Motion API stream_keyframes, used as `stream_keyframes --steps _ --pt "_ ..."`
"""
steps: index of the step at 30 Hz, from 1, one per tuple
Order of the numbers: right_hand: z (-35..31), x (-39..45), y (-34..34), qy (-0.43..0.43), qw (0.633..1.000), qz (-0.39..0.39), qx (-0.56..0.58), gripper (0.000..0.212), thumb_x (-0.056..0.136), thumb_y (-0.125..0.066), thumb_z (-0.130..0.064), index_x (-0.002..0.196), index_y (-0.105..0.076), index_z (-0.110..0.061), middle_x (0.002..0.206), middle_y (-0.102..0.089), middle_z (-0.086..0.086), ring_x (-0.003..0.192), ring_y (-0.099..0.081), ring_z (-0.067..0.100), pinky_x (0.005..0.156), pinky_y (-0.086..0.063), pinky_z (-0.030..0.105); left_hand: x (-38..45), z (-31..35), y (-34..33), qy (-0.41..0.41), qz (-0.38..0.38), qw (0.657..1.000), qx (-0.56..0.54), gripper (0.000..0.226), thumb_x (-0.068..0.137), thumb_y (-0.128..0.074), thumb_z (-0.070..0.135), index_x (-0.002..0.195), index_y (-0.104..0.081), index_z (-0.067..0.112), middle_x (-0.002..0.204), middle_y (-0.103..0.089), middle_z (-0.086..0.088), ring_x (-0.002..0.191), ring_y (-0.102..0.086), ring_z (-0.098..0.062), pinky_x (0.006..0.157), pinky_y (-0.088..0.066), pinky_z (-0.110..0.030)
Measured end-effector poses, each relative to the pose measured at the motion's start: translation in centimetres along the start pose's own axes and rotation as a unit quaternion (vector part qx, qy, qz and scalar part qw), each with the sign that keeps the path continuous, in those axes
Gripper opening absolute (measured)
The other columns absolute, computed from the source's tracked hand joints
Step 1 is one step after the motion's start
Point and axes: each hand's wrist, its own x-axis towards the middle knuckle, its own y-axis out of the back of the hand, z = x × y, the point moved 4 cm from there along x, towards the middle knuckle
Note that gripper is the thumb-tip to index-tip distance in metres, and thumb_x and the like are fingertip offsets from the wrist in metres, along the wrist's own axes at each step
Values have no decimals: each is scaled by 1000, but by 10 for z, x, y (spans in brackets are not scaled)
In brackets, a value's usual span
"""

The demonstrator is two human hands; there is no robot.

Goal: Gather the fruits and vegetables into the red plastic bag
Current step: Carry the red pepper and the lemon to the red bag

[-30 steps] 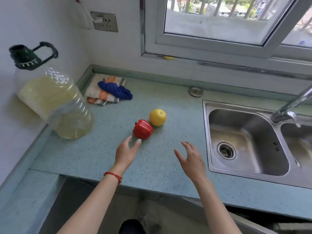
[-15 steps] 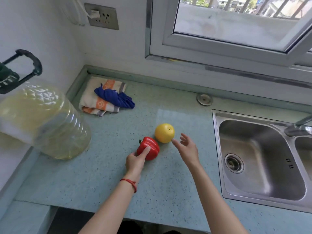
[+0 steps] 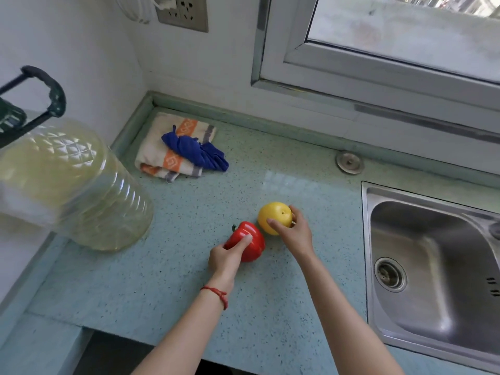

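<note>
On the tabletop (image 3: 189, 288), in the head view, two task items lie side by side near the middle: a red pepper (image 3: 247, 240) and a yellow fruit (image 3: 274, 217), touching or almost touching.

Left hand (image 3: 226, 262): fingers curled round the near side of the red pepper, thumb laid across its top. The pepper rests on the tabletop.

Right hand (image 3: 296, 234): fingers wrapped round the far right side of the yellow fruit, thumb pressed on its front face. The fruit also rests on the tabletop.

The red plastic bag is not in view; its position cannot be stated.

Other items: a large oil bottle (image 3: 73, 185) at the left, a folded towel (image 3: 173, 147) with a blue cloth (image 3: 196, 152) on it toward the back wall, and a steel sink (image 3: 433, 266) at the right.

Handling, as a judgement: both items appear smooth, glossy and firm, and look light enough for one hand each. The gloss suggests a slippery skin, so a grip round the widest part, thumb opposite the fingers, is advised. The pepper's lobes offer grooves for the fingers; its stem is too small to serve as a hold. The round fruit may roll if released on the tabletop.
</note>
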Motion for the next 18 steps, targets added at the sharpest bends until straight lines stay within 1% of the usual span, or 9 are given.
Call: stream_keyframes --steps 2,4,6,8,9,11,13,15,18 --pt "0 2 0 -2 1000 6 7 71 74 -75 -32 135 -41 -17 134 -50 9 117 -51 25 94 -43 37 1 0 2 -1 -5 1000 -11 30 53 -82 42 64 -60 25 75 -65 -1 89 -64 -27 87 -53 -47" --pt "3 3 1 -12 999 15 25 71 73 -75 -32 134 -43 -17 133 -51 9 116 -52 26 94 -45 38 3 -1 4 -6 -12 1000 -25 31 53 -81 43 68 -62 23 79 -68 -3 90 -65 -26 89 -53 -46" --pt "5 2 2 -28 997 18 66 69 73 -75 -31 132 -45 -16 132 -51 10 115 -53 27 95 -46 39 3 -1 9 -19 -12 999 -37 29 58 -81 38 75 -65 21 83 -68 -4 92 -64 -24 91 -51 -45" --pt "9 -1 4 -39 993 12 107 64 73 -75 -30 129 -48 -16 128 -53 11 112 -54 27 96 -48 44 2 0 15 -37 -14 998 -46 25 63 -80 34 79 -65 20 85 -67 -3 93 -63 -22 93 -50 -45" --pt "10 -2 4 -41 991 6 125 60 74 -74 -29 128 -49 -15 124 -54 9 109 -55 26 95 -49 45 1 1 18 -45 -16 998 -52 27 61 -80 36 78 -65 21 86 -68 -2 92 -62 -21 94 -49 -45" --pt "12 -6 4 -48 985 -19 163 54 77 -72 -25 125 -51 -14 115 -53 7 103 -55 24 87 -51 40 -3 2 27 -59 -15 996 -67 39 50 -79 45 77 -65 20 87 -68 -4 92 -63 -20 94 -49 -45" --pt "13 -9 2 -55 979 -48 190 54 78 -71 -25 126 -50 -11 119 -52 10 104 -56 26 82 -52 37 -7 1 36 -69 -6 994 -89 51 41 -77 51 79 -66 19 91 -69 -6 94 -64 -22 94 -49 -45" --pt "15 -13 -1 -60 975 -77 202 59 78 -71 -26 130 -48 -10 125 -52 13 111 -56 30 86 -53 40 -12 -3 45 -80 7 991 -110 55 40 -77 52 82 -66 19 93 -69 -8 96 -64 -24 95 -49 -45" --pt "16 -18 -7 -62 968 -117 212 60 79 -70 -25 131 -45 -10 124 -50 12 114 -55 32 91 -52 43 -23 -11 55 -89 40 985 -141 54 39 -77 51 81 -65 20 94 -68 -6 98 -63 -25 94 -49 -44"
